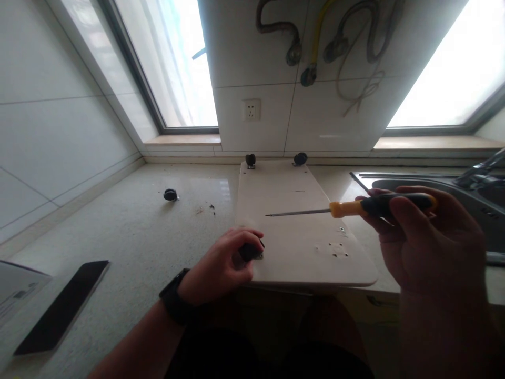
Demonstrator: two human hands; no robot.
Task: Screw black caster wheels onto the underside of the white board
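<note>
My left hand (229,260) is closed around a black caster wheel (249,251) at the near left corner of a white board (284,231). In my right hand (424,237) is a yellow and black screwdriver (347,209), its shaft pointing left above the board. A second thin dark tool (359,182) sticks out behind the fingers of that hand. Two casters, one on the left (250,160) and one on the right (300,159), stand at the board's far corners. Bare screw holes (338,250) show at its near right corner.
A loose caster (170,195) lies on the stone countertop (130,226), left of the board, near some small screws (213,209). A dark flat panel (65,308) rests at the left. The steel sink (414,181) is at the right, and a tiled wall rises behind.
</note>
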